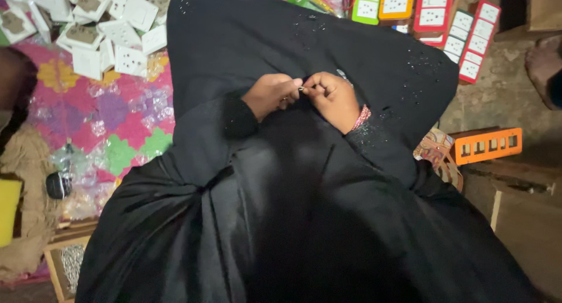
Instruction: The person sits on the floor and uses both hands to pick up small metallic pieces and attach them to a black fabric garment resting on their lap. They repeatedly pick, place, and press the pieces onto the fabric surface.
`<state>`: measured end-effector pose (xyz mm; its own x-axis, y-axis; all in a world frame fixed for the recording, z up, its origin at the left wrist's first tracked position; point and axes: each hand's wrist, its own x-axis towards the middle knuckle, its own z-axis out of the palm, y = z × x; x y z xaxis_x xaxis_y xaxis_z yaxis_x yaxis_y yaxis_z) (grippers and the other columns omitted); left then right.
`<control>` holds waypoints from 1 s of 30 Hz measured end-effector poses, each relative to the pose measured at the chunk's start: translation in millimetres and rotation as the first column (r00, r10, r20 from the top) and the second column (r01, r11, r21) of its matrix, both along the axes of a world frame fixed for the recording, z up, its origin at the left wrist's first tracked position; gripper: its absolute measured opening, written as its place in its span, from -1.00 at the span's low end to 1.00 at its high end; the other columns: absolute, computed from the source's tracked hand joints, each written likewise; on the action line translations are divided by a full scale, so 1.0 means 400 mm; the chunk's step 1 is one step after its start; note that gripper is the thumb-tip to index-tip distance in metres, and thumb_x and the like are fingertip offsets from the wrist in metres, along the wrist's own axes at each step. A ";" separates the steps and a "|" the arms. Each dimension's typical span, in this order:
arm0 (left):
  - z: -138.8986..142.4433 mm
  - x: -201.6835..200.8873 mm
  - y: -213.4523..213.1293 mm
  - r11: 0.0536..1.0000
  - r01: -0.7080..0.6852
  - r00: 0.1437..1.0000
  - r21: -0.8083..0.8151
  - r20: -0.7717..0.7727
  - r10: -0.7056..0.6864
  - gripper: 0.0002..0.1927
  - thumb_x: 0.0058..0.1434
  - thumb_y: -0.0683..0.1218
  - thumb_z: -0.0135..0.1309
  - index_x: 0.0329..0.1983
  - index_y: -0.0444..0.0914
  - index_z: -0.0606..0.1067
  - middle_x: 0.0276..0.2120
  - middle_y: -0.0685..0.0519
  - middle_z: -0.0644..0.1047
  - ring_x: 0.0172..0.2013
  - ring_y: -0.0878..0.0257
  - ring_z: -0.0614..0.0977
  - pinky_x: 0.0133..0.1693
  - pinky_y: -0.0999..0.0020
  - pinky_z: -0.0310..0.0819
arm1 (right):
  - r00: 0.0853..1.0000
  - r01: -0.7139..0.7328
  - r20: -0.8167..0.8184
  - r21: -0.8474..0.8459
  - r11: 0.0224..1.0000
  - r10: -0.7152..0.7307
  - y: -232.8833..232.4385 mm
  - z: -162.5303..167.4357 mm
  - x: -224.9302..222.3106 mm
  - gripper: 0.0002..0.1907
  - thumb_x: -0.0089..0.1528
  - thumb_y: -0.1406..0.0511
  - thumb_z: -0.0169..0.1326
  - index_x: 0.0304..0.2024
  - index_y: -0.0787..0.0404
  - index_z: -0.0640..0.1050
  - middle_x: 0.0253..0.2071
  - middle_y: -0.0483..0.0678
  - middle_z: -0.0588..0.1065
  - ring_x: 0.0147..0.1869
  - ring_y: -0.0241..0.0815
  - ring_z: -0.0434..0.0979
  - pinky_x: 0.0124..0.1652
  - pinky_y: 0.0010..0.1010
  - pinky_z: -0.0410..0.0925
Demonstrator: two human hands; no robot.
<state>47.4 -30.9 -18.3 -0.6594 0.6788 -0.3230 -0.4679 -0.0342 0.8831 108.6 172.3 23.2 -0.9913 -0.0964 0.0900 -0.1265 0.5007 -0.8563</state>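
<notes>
Both my hands meet over my lap, which is covered by black cloth [246, 39] with small shiny beads. My left hand [270, 94] and my right hand [333, 98] pinch a tiny metal part [302, 89] between their fingertips; its exact kind is too small to tell. A pink and red bangle [362, 117] sits on my right wrist. Black sleeves cover both arms.
White socket plates [111, 28] lie heaped at the top left on a pink patterned mat [111, 121]. Coloured carded socket packs [433, 13] lie at the top right. An orange box [487, 145] stands right, a wooden tray of small metal bits [69, 265] lower left, a yellow item [8, 209] at the left edge.
</notes>
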 end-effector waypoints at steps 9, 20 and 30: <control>0.016 0.006 0.000 0.983 -0.093 0.987 -0.161 -0.146 0.070 -0.66 0.30 0.13 -0.01 -0.31 -0.22 0.55 -0.51 0.13 0.50 -0.55 0.39 0.46 -0.51 0.47 0.31 | 0.999 0.012 0.040 0.036 0.999 -0.013 0.009 -0.001 0.003 -0.99 0.29 0.45 0.16 -0.24 0.27 0.58 -0.56 -0.20 0.28 -0.46 -0.44 0.20 -0.40 -0.51 0.19; 0.016 0.007 0.001 0.993 -0.087 0.990 -0.083 -0.120 0.077 -0.75 0.34 0.03 0.12 -0.20 -0.27 0.52 -0.43 0.12 0.52 -0.48 0.41 0.48 -0.43 0.53 0.37 | 0.997 -0.067 0.034 -0.027 0.997 0.068 0.022 -0.018 0.007 -0.95 0.35 0.44 0.19 -0.19 0.25 0.55 -0.44 -0.28 0.36 -0.40 -0.49 0.24 -0.39 -0.58 0.17; 0.100 0.011 -0.016 0.989 -0.029 1.000 -0.143 -0.005 0.029 -0.50 0.42 0.20 -0.16 0.19 -0.23 0.45 -0.41 0.10 0.52 -0.48 0.43 0.48 -0.48 0.56 0.31 | 0.801 0.310 0.475 -0.850 0.427 0.364 0.070 -0.043 -0.009 -0.86 0.31 0.31 -0.08 -0.18 0.19 0.50 -0.25 -0.05 0.53 -0.31 -0.34 0.38 -0.37 -0.66 0.21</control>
